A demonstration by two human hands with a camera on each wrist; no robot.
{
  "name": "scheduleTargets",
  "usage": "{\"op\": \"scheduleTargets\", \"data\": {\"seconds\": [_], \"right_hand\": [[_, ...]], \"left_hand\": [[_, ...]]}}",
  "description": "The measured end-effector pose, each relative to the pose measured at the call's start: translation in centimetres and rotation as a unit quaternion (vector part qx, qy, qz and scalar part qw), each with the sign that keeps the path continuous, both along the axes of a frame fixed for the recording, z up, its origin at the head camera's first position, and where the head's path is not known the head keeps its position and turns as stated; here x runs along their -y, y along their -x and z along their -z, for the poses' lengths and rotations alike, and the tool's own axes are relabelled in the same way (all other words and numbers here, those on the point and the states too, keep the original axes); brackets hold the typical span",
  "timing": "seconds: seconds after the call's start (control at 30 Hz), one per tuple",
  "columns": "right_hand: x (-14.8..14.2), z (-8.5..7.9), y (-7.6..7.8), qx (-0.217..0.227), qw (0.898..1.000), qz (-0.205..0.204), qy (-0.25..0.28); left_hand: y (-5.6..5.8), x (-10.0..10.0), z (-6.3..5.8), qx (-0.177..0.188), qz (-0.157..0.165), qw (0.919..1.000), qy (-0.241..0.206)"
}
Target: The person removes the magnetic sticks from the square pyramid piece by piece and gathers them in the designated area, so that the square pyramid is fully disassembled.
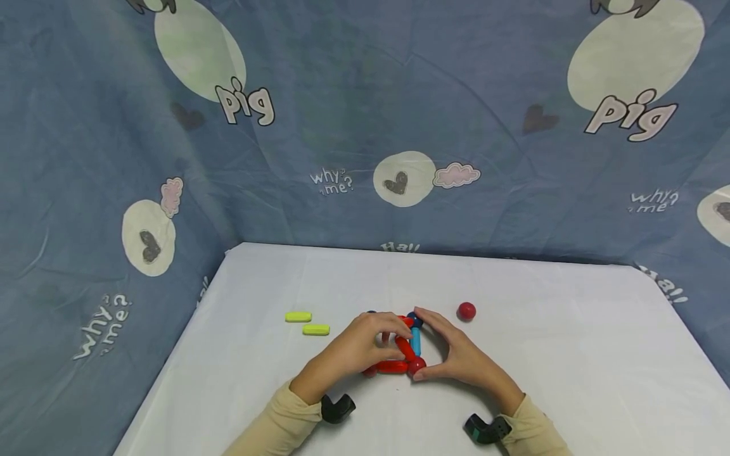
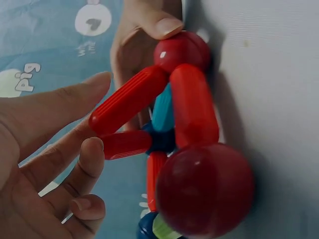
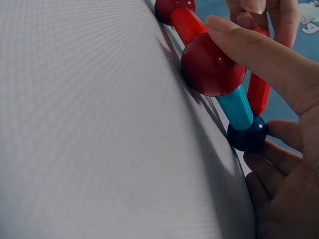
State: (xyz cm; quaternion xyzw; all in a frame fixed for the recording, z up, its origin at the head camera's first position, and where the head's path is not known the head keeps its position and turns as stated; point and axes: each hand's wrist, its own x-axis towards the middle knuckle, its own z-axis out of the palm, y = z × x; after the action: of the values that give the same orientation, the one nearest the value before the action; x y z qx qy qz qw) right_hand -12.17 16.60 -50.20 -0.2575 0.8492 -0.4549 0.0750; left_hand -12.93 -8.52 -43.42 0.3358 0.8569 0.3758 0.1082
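A magnetic stick-and-ball frame stands on the table between both hands. A red ball (image 1: pixel 417 365) forms its near right corner, a dark blue ball (image 3: pixel 247 134) its far right one, and a light blue rod (image 1: pixel 416 342) joins them. Another red ball (image 2: pixel 205 190) sits at the near left. Two red rods (image 2: pixel 129 99) slant up from the right-hand balls, their free ends meeting at the left hand's fingers. My left hand (image 1: pixel 365 342) holds these raised ends with curled fingers. My right hand (image 1: pixel 463 356) grips the right side, thumb on the red ball, fingers at the dark blue one.
A loose red ball (image 1: pixel 466 311) lies behind the right hand. Two yellow-green rods (image 1: pixel 316 329) lie left of the frame. A patterned blue cloth (image 1: pixel 353 114) hangs behind the white table (image 1: pixel 570 354). Black wrist cameras (image 1: pixel 338 409) sit on both sleeves.
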Motion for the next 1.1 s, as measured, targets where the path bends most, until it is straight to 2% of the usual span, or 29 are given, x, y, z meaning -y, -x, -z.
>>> {"op": "scheduleTargets", "data": {"seconds": [0.4,0.6,0.7,0.9,1.1], "right_hand": [[-0.1,0.3,0.0,-0.007,1.000,-0.003,-0.002],[0.0,0.4,0.0,-0.004,1.000,-0.001,-0.001],[0.0,0.5,-0.1,-0.008,1.000,0.001,-0.003],[0.0,0.6,-0.1,-0.008,1.000,0.002,-0.004],[0.0,0.7,-0.1,-0.009,1.000,0.003,-0.006]], "left_hand": [[-0.5,-0.4,0.7,-0.009,-0.015,0.9997,0.016],[-1.2,-0.6,0.4,-0.066,-0.030,0.9946,0.074],[-1.4,-0.7,0.5,-0.079,-0.036,0.9923,0.088],[-1.3,-0.5,0.7,-0.063,-0.049,0.9934,0.082],[-1.2,-0.4,0.7,-0.020,-0.055,0.9954,0.077]]}}
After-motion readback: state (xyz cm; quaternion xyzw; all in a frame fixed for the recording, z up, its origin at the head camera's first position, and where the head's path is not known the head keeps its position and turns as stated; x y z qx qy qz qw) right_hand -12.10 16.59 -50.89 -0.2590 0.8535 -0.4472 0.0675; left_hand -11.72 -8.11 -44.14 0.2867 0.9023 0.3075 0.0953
